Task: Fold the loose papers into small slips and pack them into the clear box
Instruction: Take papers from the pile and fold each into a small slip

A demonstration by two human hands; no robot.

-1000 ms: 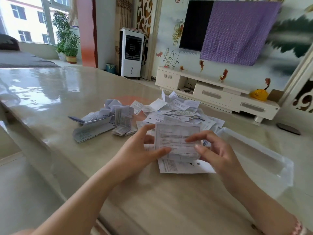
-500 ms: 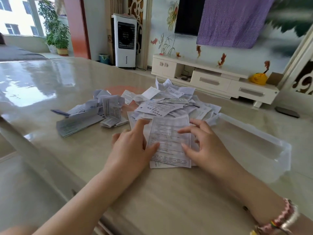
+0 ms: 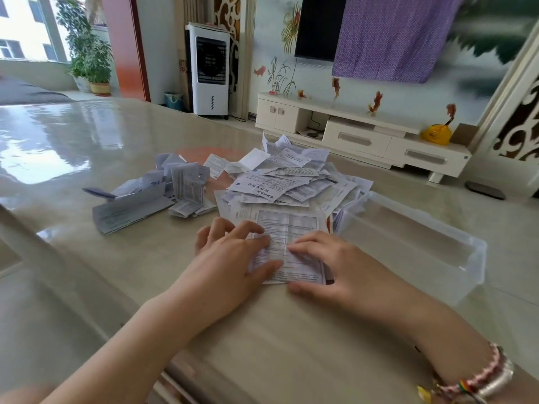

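two hands on one printed sheet [image 3: 291, 243] lying flat on table [image 3: 87, 272], near edge of loose paper pile [image 3: 288, 182]. left hand [image 3: 233, 258] fingers spread, pressing sheet's left side. right hand [image 3: 329, 263] fingers extended flat, pressing right side. one clear box [image 3: 414, 246] just right of sheet, touching pile. folded slips [image 3: 163, 191] in one cluster left of pile; count unclear.

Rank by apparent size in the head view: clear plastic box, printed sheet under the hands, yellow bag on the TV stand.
1. Clear plastic box
2. Printed sheet
3. Yellow bag, though it sits much farther away, so its true size is unsure.
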